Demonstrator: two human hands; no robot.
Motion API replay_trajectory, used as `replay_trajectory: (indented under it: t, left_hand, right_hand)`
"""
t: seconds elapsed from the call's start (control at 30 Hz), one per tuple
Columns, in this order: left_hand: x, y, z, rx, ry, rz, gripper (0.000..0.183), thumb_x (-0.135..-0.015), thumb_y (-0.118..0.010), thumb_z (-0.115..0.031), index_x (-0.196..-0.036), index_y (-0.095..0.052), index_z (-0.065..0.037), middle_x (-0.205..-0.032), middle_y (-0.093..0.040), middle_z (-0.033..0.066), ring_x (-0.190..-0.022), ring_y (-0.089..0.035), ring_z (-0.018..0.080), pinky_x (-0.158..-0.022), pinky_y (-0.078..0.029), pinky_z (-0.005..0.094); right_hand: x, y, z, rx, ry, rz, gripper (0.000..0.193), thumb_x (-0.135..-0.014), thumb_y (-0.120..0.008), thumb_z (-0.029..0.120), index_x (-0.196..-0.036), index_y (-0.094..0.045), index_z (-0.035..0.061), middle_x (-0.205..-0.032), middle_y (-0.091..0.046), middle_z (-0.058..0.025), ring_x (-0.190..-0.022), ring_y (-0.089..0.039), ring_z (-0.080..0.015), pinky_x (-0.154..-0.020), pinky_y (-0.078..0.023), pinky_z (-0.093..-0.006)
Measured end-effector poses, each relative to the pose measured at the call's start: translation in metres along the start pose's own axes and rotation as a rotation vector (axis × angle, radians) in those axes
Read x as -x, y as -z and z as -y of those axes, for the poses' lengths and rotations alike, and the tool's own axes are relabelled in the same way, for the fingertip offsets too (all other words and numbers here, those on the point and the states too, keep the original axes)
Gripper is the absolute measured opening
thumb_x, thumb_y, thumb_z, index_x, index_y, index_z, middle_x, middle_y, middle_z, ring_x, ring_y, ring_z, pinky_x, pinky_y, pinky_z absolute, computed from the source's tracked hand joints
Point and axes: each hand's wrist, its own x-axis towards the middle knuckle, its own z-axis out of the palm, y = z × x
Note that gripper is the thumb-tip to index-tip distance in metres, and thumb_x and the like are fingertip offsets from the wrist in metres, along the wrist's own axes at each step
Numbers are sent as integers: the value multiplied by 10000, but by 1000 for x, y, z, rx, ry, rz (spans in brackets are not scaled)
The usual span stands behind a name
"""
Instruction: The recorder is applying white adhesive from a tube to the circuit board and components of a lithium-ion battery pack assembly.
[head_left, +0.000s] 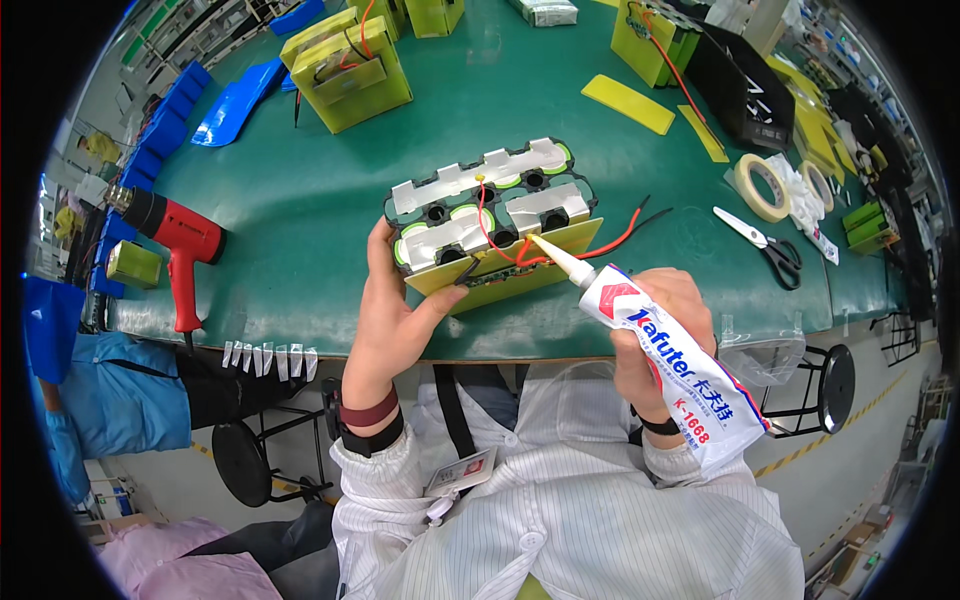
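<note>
A battery pack (480,215) of cells in black holders, with metal strips across its top and yellow-green boards on its near side, is in front of me on the green table. My left hand (390,305) grips its left end, thumb on the near side. Red and black wires (625,230) stick out toward the right. In my right hand (665,335) is a white glue tube (690,385), its long nozzle (560,258) pointing up-left. The nozzle's tip meets or nearly meets the pack's near top edge by the red wire. The pack's underside is hidden.
At left lies a red heat gun (190,250), near blue bins (165,125). Other battery packs (350,85) stand at the back. On the right are scissors (765,245), masking tape (762,188) and yellow strips (628,104). Short white tape pieces (270,360) hang from the front edge.
</note>
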Motion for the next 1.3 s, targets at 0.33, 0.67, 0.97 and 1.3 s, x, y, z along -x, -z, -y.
replay_trajectory:
  t: [0.33, 0.67, 0.97, 1.3]
  left_hand:
    - [0, 1, 0, -1, -16, 3, 868, -765, -718, -61, -1408, -140, 4, -1331, -427, 184, -1223, -447, 265, -1039, -327, 368]
    - [-1, 0, -5, 10, 5, 4, 854, -743, -712, -18, -1404, -171, -8, -1356, -397, 182, -1240, -439, 269, -1054, -323, 385]
    - [-4, 1, -5, -23, -39, 24, 847, -721, -721, -20, -1390, -200, -9, -1327, -427, 189, -1252, -426, 283, -1064, -301, 381]
    - [-6, -1, -9, -53, -75, 28, 843, -755, -724, -82, -1389, -179, 24, -1319, -428, 221, -1235, -441, 301, -1054, -321, 394]
  right_hand:
    - [3, 3, 1, -107, -135, -108, 357, -824, -704, 180, -1064, -511, 0, -963, -607, -145, -834, -604, -253, -708, -484, -328]
    - [-34, 18, 2, -938, -598, -422, 402, -981, -431, 379, -1088, -540, 8, -937, -601, -93, -730, -524, -186, -637, -407, -326]
    - [-37, 27, -4, -887, -621, -382, 433, -981, -421, 406, -1049, -556, 0, -958, -622, -103, -745, -553, -195, -621, -416, -338]
    - [-82, 87, 18, -1379, -310, -323, 298, -850, -650, 174, -932, -444, -24, -735, -434, -50, -616, -418, -140, -555, -365, -276]
